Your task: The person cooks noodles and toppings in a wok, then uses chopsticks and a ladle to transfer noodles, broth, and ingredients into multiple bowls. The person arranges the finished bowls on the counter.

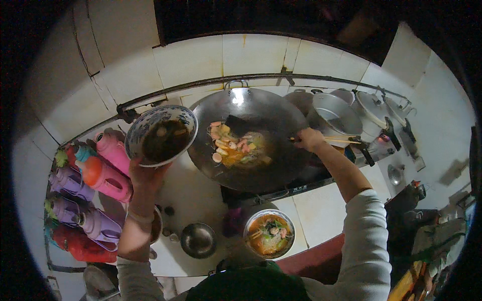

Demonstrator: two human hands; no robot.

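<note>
My left hand holds up a blue-and-white patterned bowl from below. Dark brown broth with a few pale bits lies in it, and the bowl is tilted slightly beside the left rim of the wok. A big steel wok sits on the stove. Inside the wok are sausage pieces, egg, greens and noodles in orange soup; a dark flat patch shows behind them. My right hand is closed around wooden chopsticks above the wok's right side. Their thicker ends point right.
A filled noodle soup bowl stands near the counter's front edge, with a metal bowl to its left. Pink and purple thermos flasks crowd the left side. Aluminium pots with dark handles line the back right.
</note>
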